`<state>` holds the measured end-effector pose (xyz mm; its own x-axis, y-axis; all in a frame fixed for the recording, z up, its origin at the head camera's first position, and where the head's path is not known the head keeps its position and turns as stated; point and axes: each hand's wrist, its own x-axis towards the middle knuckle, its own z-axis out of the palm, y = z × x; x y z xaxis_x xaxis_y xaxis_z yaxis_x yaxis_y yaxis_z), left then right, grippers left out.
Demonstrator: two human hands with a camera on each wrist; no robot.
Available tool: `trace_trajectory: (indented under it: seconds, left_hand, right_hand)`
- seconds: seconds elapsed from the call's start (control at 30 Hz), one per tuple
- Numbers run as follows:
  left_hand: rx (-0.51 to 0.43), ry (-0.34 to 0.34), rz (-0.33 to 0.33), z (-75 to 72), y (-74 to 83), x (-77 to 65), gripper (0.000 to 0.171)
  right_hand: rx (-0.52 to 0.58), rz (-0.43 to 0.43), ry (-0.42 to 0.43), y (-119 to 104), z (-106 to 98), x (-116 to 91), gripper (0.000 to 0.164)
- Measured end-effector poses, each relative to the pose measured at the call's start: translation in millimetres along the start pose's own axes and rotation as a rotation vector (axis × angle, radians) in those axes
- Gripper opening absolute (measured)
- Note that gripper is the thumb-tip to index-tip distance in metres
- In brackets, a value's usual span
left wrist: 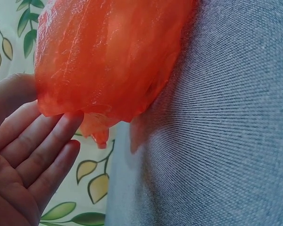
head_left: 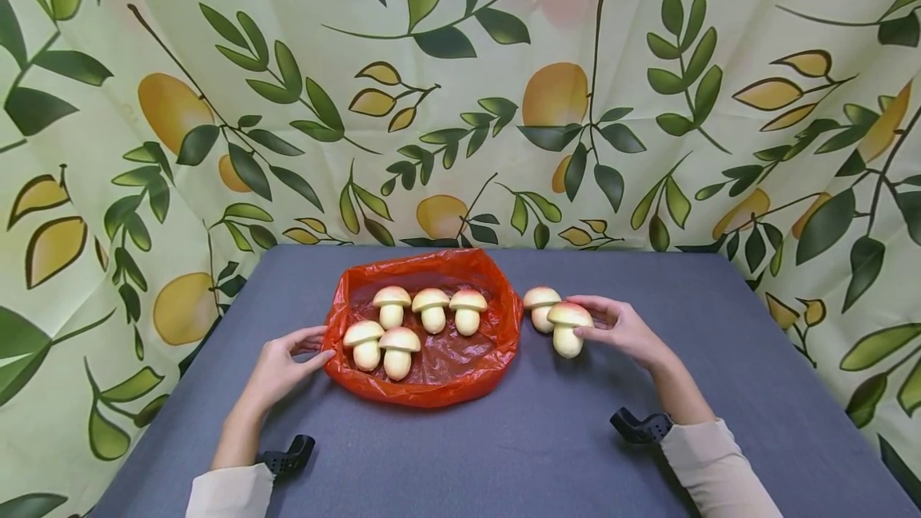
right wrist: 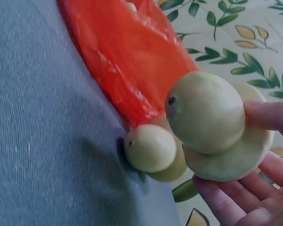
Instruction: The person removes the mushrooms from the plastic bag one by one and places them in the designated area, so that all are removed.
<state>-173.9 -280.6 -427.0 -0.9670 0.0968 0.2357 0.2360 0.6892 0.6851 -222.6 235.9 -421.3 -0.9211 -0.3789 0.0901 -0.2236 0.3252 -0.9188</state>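
Note:
An opened red plastic bag (head_left: 439, 398) lies on the table with several toy mushrooms (head_left: 431, 309) inside, their caps cream to reddish. My left hand (head_left: 282, 364) pinches the bag's left rim between thumb and fingers; in the left wrist view the fingertips (left wrist: 74, 121) go behind the red film (left wrist: 108, 61). To the right of the bag, my right hand (head_left: 624, 331) grips a mushroom (head_left: 568, 328) by its cap, stem pointing down. Another mushroom (head_left: 541, 299) stands just behind it, beside the bag's right edge. The right wrist view shows the held mushroom (right wrist: 205, 113) from its stem end.
The table (head_left: 460, 470) has a grey-blue cloth surface. Behind it hangs a leaf-and-fruit patterned curtain (head_left: 460, 102). Black wrist straps (head_left: 640, 427) show at both sleeves.

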Motion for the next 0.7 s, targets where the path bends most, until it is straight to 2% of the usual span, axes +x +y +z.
trace_trajectory:
  seconds: [0.7]
  left_hand:
    - [0.009, 0.017, 0.010, 2.2, -1.4, 0.7, 0.038]
  right_hand:
    - [0.009, 0.084, 0.038, 25.8, -24.0, 5.9, 0.057]
